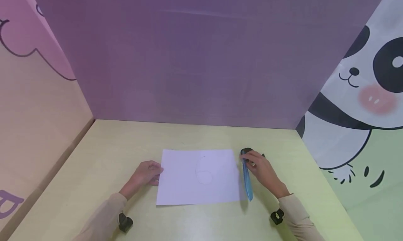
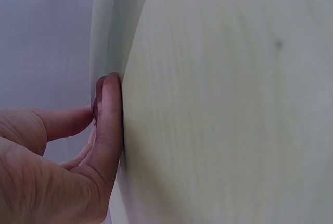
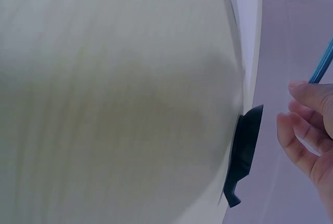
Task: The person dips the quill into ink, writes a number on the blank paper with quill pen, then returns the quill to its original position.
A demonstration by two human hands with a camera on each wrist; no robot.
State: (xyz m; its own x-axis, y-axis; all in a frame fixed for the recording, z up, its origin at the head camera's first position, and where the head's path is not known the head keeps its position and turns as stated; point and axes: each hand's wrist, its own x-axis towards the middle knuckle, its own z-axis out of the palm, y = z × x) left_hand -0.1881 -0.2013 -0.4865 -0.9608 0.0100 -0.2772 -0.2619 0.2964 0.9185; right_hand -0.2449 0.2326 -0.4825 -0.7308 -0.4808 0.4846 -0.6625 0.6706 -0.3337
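Note:
A white sheet of paper [image 1: 182,193] lies on the table, with a faint pencil-like outline shaped like a 6 on it. My left hand [image 1: 148,171] pinches the sheet's left edge; in the left wrist view its thumb [image 2: 70,122] is on one face and the fingers are behind the other. Beside the sheet's right edge, my right hand [image 1: 259,167] holds a long, thin, light-blue object [image 1: 247,183] between thumb and fingers. It hangs nearly edge-on, so its kind is unclear. A small black object [image 3: 245,148] sits on the table beyond the right hand, partly hidden in the head view.
The pale wooden table [image 1: 126,139] meets a purple panel [image 1: 201,66] at its back edge. A panda-printed panel [image 1: 333,139] stands on the right, and a pink and cream panel [image 1: 41,111] on the left. Each wrist wears a black device.

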